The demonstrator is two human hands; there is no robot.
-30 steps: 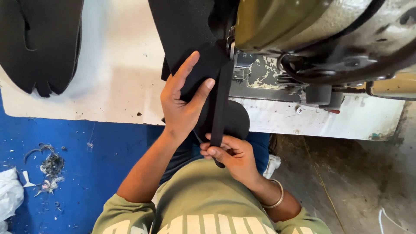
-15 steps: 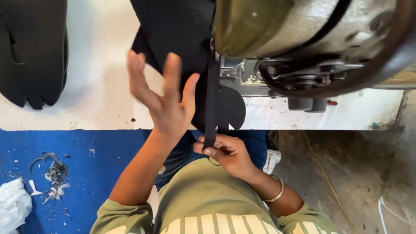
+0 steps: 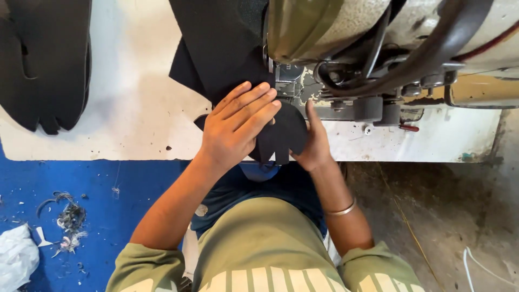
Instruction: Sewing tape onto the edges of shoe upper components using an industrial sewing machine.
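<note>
I am pressing my left hand (image 3: 238, 127) flat, fingers spread, on the black fabric piece (image 3: 227, 48) at the near edge of the bench (image 3: 135, 113), beside the sewing machine (image 3: 378, 38). My right hand (image 3: 313, 143) is pinching the piece's rounded lower lobe, thumb on top, so that grip is closing on the cloth while the left one is lying open. The fabric is looking soft, limp and light, likely to slide and fold; I judge the edges near the needle the best hold. A stack of black pieces (image 3: 48, 59) is lying well apart on the left.
</note>
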